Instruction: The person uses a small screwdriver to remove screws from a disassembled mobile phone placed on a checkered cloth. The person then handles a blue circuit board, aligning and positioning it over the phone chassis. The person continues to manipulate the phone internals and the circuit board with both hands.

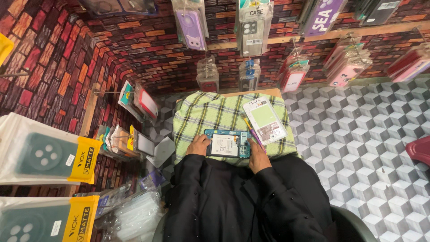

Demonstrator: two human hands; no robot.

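2 hands' fingers grasping the opened phone between them, on checked cloth.

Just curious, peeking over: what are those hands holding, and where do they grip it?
The left hand steadies the opened phone at its left end; the right hand holds a thin tool by its lower end.

small wooden table covered with a green plaid cloth, opened blue phone and its detached back panel lying on top
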